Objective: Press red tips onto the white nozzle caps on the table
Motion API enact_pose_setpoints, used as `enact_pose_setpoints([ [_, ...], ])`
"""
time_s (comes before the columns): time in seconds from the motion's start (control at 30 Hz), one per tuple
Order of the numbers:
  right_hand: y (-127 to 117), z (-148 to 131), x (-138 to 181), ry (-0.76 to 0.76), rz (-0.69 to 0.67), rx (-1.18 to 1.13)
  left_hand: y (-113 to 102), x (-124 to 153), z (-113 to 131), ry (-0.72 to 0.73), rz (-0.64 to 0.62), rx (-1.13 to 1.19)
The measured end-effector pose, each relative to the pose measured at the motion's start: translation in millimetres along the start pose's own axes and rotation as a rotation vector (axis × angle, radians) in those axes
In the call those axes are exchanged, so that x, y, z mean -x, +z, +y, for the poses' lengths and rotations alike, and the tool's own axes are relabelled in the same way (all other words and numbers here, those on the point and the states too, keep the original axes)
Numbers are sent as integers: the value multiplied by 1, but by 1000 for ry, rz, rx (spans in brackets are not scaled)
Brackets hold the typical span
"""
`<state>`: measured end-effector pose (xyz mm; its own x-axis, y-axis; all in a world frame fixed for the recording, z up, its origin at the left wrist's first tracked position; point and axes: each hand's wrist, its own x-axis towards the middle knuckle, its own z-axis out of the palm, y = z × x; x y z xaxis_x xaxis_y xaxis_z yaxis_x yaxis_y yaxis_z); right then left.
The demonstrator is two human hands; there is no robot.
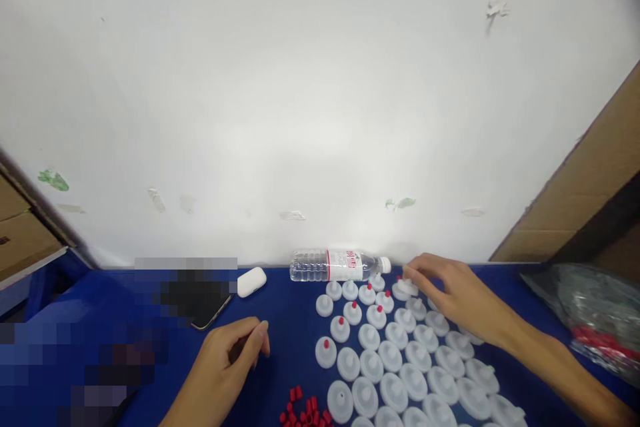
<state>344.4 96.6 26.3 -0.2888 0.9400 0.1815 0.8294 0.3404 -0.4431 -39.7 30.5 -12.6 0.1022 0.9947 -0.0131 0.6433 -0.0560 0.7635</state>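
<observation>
My right hand [443,283] reaches to the back of the group. Its thumb and index fingertip pinch at the edge of a white plastic disc [408,288] beside one with a red cap on its nozzle. Many similar white discs [394,355] with central nozzles lie in rows on the blue table. Several at the left and back wear red caps [341,321]. My left hand [233,353] rests left of the discs, fingers curled and thumb against the index finger. What it holds, if anything, is hidden. Loose red caps [310,413] lie in a pile at the bottom edge.
A water bottle [345,265] lies along the white wall [310,113]. A white earbud case [251,281] and a dark phone [205,303] are at the left. On the right is a clear bag [590,313] with red pieces, near cardboard [565,207].
</observation>
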Motion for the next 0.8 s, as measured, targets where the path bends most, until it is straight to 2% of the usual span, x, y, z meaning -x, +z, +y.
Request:
enact_pose_setpoints([
  [0.23,6,7,-1,-13,-61,-4,2,0,-1,12,-14,-10],
  [0.37,4,14,-2,-14,-17,105,1,0,-1,33,-22,-17],
  [0.57,5,29,0,-2,-39,210,0,3,8,92,-149,-41],
  [0.67,7,19,0,-35,-10,223,1,6,14,83,-216,-65],
  [0.8,17,-5,3,-197,35,131,2,6,15,68,-290,-116],
])
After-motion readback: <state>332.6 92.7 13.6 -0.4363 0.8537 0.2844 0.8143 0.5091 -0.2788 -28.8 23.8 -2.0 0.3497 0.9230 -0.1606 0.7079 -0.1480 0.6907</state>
